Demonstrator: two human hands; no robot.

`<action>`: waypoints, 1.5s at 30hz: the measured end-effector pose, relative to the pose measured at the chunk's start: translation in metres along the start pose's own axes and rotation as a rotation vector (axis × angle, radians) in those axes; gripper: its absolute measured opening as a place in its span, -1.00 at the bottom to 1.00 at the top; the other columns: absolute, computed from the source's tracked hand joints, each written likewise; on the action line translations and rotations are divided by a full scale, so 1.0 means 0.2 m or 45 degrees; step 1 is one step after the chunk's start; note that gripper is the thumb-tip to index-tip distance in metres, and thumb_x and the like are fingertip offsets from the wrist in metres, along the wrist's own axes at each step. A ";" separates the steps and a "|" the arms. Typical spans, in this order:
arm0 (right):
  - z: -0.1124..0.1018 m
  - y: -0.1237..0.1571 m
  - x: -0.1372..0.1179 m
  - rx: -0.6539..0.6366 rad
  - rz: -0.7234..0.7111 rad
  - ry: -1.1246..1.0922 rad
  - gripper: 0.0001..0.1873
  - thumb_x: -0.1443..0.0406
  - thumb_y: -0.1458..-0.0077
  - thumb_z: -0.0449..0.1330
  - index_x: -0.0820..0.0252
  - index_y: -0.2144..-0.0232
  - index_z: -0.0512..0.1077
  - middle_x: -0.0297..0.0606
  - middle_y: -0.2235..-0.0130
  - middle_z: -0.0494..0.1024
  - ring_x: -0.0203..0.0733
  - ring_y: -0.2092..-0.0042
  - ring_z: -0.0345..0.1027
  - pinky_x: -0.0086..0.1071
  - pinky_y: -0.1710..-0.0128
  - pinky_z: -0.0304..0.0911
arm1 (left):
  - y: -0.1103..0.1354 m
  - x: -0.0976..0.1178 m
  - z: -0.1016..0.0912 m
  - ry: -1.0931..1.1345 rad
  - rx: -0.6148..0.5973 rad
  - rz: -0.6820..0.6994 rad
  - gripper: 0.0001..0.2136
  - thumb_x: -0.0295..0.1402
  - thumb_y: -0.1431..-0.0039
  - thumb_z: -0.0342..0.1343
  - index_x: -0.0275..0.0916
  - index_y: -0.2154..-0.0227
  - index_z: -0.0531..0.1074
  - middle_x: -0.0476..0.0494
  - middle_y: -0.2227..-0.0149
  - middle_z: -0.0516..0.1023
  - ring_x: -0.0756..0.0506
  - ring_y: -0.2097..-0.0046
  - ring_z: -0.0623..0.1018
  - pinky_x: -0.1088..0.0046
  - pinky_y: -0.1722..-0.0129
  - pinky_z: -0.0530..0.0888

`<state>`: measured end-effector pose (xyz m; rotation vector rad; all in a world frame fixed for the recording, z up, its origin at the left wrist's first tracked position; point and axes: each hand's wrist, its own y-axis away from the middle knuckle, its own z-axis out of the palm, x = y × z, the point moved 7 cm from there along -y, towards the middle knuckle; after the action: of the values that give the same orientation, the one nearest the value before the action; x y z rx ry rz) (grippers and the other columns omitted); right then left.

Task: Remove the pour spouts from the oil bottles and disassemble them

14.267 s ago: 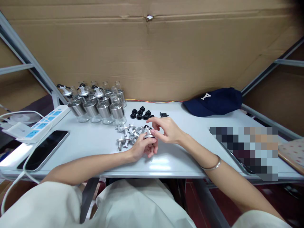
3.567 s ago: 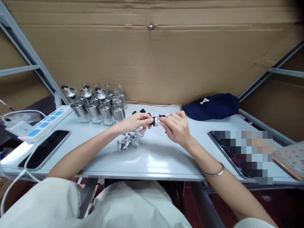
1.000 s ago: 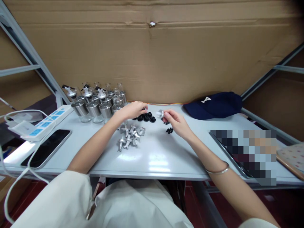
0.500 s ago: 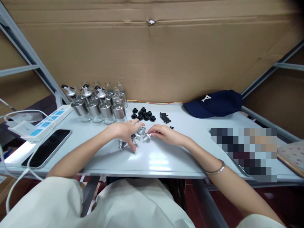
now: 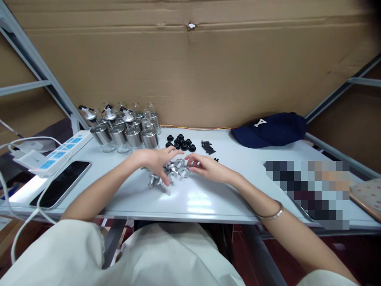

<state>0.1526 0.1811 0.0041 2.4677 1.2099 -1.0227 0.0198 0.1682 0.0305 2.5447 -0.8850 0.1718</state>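
Several silvery pour-spout caps (image 5: 173, 176) lie in a loose pile near the middle of the table. Over the pile's left and far side my left hand (image 5: 159, 162) is spread, thumb and fingers apart, hiding part of it. My right hand (image 5: 205, 167) is at the pile's right edge with fingers parted, close beside one silvery cap (image 5: 183, 172); nothing shows in its grasp. Beyond the hands sit several black stoppers (image 5: 182, 143) in a cluster. To their right is a small heap of black plastic pieces (image 5: 207, 147).
Glass bottles with steel sleeves (image 5: 133, 137) stand at the back left, three with spouts. A power strip (image 5: 64, 153) and a phone (image 5: 61, 184) are on the left. At the right lie a navy cap (image 5: 270, 131), a blurred-out item (image 5: 306, 192) and a dotted case (image 5: 367, 194).
My right hand has let go of a silvery cap, which now lies with the pile. My left hand has shifted slightly, uncovering more caps. The view has moved a little.
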 end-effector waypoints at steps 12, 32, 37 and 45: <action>0.05 0.03 0.01 -0.152 0.102 0.136 0.13 -0.04 0.21 0.30 0.17 -0.28 -0.15 -0.05 -0.05 0.15 0.03 -0.09 0.14 -0.11 -0.11 0.13 | 0.16 -0.12 0.11 0.005 -0.102 -0.304 0.24 -0.11 0.47 0.36 -0.11 -0.28 -0.30 -0.42 -0.31 -0.19 -0.44 -0.27 0.04 0.15 -0.11 0.24; 0.05 0.02 0.03 -0.173 0.119 0.175 -0.13 0.05 0.07 0.25 0.15 -0.22 0.05 -0.22 0.23 0.24 -0.16 0.28 0.18 -0.27 0.22 0.24 | -0.10 0.03 0.13 0.075 0.361 0.197 -0.02 0.14 0.25 0.23 -0.27 -0.18 -0.01 -0.43 -0.17 0.05 -0.34 -0.22 0.12 0.13 -0.16 0.19; 0.03 0.02 0.03 -0.184 0.127 0.175 -0.03 0.00 0.11 0.26 0.23 -0.24 -0.01 -0.16 0.16 0.23 -0.12 0.19 0.19 -0.25 0.14 0.23 | -0.02 -0.04 0.09 0.169 0.223 0.143 0.13 0.13 0.35 0.27 -0.17 -0.25 -0.19 -0.41 -0.31 -0.31 -0.40 -0.32 -0.17 0.03 -0.21 0.08; 0.03 0.02 0.05 -0.192 0.122 0.166 -0.03 -0.03 0.16 0.27 0.21 -0.21 0.03 -0.19 0.20 0.27 -0.12 0.20 0.20 -0.26 0.13 0.22 | 0.08 -0.23 0.12 0.115 -0.025 -0.006 0.34 0.09 0.54 0.34 -0.13 -0.27 -0.40 -0.42 -0.32 -0.51 -0.47 -0.31 -0.32 -0.04 -0.21 0.00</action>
<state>0.1578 0.1816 -0.0072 2.4787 1.1474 -0.7287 -0.0263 0.1725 0.0025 2.4999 -0.8423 0.2728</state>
